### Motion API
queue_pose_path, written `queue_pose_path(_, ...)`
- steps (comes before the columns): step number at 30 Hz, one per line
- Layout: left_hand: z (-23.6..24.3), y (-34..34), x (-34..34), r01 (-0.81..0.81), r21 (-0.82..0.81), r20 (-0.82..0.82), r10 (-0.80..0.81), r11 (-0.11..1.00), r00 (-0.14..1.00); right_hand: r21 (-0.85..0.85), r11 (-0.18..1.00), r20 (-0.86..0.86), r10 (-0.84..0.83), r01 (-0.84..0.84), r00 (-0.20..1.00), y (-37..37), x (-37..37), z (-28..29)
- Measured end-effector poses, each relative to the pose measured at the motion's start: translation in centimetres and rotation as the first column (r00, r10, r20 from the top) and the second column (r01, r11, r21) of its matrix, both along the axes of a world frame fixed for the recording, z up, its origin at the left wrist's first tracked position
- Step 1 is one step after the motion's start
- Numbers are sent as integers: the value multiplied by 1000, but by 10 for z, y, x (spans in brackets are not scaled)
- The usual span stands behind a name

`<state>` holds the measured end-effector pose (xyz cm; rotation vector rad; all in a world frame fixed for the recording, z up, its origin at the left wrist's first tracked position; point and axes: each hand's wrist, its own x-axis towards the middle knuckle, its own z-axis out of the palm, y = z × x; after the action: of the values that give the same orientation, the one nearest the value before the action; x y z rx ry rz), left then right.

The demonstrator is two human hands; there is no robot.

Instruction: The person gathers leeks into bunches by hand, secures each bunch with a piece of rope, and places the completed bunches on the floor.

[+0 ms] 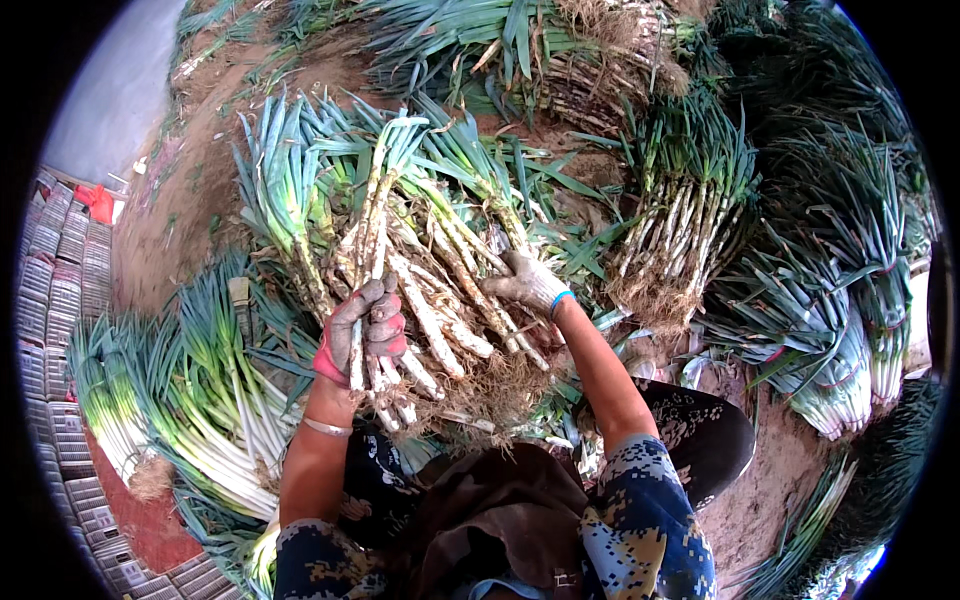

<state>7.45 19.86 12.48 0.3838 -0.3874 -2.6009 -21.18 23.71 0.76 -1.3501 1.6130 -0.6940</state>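
Observation:
Dirty long green onions (430, 310) lie in a loose pile before me, roots toward me and green leaves away. My left hand (365, 335), in a soiled grey and red glove, is closed around a few green onion stalks (375, 220). Their leafy tops point away from me, and their white lower ends stick out below the fist. On the right side of the pile, my right hand (527, 284), in a pale glove with a blue cuff, is closed on another green onion (508, 218). Its fingers partly hide where they grip that stalk.
Cleaned green onions (215, 400) lie at left beside stacked printed packs (60, 260). An unpeeled bundle (680, 220) stands right of the pile, with tied bundles (830, 350) farther right. More onions (600, 80) are heaped at the back on bare soil (220, 130).

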Motion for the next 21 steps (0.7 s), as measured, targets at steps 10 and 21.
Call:
queue_pose_path(10, -13, -2, -14, 31, -45, 125, -25, 999, 992, -6, 999, -197, -32, 32, 980, -17, 28, 45)
queue_pose_path(21, -2, 18, -32, -79, -25, 333, 82, 997, 939, -336, 941, 540, 160, 38, 826, -15, 33, 35)
